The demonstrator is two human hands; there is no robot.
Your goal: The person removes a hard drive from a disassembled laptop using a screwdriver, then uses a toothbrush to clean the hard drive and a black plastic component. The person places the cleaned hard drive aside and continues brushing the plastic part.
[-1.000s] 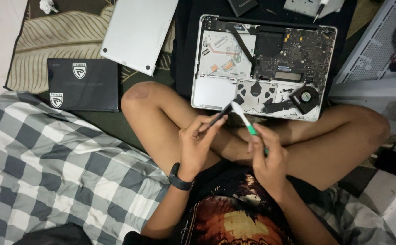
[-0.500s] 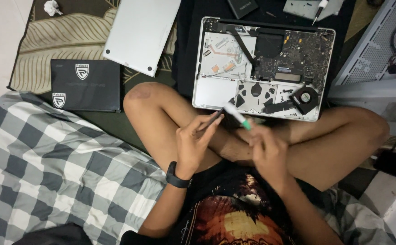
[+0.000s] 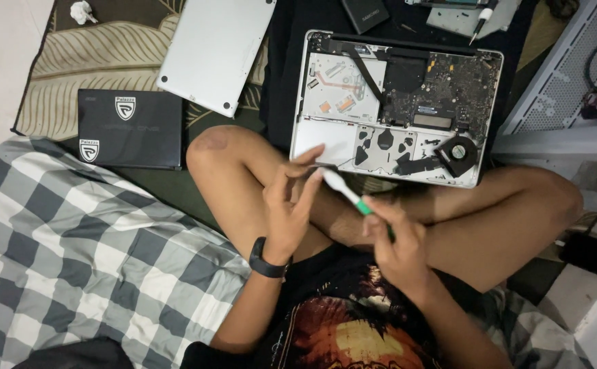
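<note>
We see our right hand (image 3: 395, 240) closed around the green grip of a white-and-green toothbrush (image 3: 343, 192), its white head pointing up and left toward our left hand (image 3: 290, 205). The left hand is half open, fingers loosely curled; a small dark part seems pinched at its fingertips, though we cannot tell for sure. Just beyond both hands lies the opened laptop (image 3: 394, 102); further left of the left hand sits a black box (image 3: 131, 130).

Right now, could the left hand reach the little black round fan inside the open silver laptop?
Probably yes. The left hand hovers just in front of the open silver laptop, and the black round fan lies uncovered at its near right corner. Only the white and green brush in the right hand crosses the path.
</note>
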